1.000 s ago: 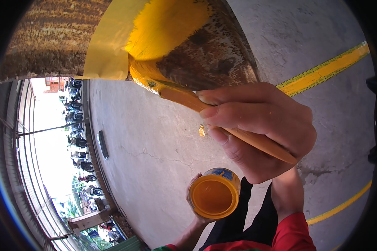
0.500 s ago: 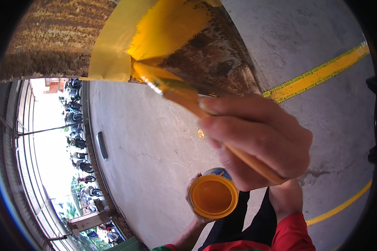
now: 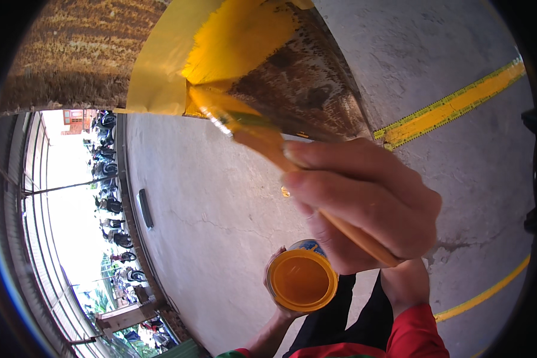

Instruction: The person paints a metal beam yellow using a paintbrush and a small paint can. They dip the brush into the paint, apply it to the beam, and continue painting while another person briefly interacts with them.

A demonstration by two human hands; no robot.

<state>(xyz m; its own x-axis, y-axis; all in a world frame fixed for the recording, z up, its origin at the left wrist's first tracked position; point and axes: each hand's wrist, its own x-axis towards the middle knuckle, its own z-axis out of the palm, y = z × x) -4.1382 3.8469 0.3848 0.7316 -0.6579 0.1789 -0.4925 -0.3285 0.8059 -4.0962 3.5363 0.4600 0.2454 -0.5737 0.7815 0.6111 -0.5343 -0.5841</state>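
Between the thumb and fingers of my right hand [image 3: 370, 206] is the wooden handle of a flat paintbrush [image 3: 259, 134]. Its yellow-coated bristles touch the lower edge of a rusty steel surface [image 3: 307, 89], beside the yellow masking tape [image 3: 155, 86]. Fresh yellow paint [image 3: 238, 45] covers the surface's upper left portion; brown rust shows over the rest. Lower down, my left hand [image 3: 272, 268] is wrapped round an open paint can [image 3: 302, 280], mostly hidden behind it. Orange-yellow paint fills the can's inside, and its rim is smeared with the same colour.
Grey concrete floor [image 3: 185, 197] spreads below, crossed by a yellow stripe [image 3: 453, 107] with taped edges and a second yellow line [image 3: 486, 292]. A dark bar-shaped object [image 3: 144, 207] lies at left. Parked motorbikes [image 3: 110, 203] stand beyond a railing.
My right hand and the brush handle have shifted very slightly left. The bristles stay at the same spot by the tape, and the can is nearly still.
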